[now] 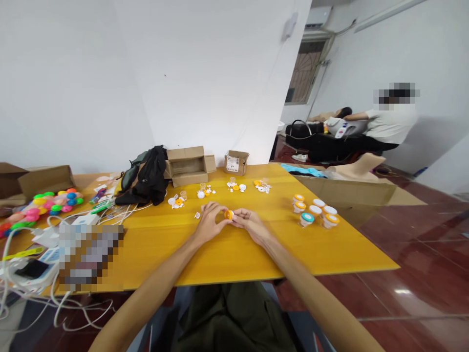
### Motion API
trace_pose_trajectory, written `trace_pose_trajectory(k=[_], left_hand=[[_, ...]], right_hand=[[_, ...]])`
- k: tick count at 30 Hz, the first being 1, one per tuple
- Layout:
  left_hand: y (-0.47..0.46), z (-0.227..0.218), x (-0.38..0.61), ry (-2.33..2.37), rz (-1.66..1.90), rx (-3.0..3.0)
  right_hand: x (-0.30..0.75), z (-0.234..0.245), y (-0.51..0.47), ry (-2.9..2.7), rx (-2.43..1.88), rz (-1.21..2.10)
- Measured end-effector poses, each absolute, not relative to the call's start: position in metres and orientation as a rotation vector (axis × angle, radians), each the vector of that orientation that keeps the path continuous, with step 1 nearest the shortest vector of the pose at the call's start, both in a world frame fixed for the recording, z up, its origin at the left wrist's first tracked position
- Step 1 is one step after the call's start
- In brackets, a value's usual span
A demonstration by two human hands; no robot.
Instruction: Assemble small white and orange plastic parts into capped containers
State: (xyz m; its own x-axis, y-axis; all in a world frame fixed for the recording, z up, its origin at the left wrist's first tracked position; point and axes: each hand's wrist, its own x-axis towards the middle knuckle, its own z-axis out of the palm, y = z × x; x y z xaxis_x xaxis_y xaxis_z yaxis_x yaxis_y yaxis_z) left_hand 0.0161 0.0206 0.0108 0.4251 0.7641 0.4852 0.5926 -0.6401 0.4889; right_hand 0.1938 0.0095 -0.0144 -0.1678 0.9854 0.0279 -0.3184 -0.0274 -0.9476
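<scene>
Both my hands meet over the middle of the yellow table. My left hand and my right hand pinch a small orange cap between their fingertips, just above the tabletop. Beyond the hands lie small groups of white and orange parts. To the right stands a cluster of small jars with orange, white and teal lids.
A black bag and open cardboard boxes sit at the table's far side. Coloured balls, white cables and devices crowd the left end. A large cardboard box stands to the right. Another person sits far back right.
</scene>
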Motion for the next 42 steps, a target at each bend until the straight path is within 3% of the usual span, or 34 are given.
trace_pose_trajectory(k=[24,42], left_hand=[[0.0227,0.006,0.0131,0.994,1.055,2.491],[0.0219,0.0102,0.0124,0.976,0.88,2.577]], right_hand=[[0.1949,-0.0102,0.0092,-1.017,-0.886,1.562],[0.1946,-0.0152,0.0099,-1.243,-0.897,1.496]])
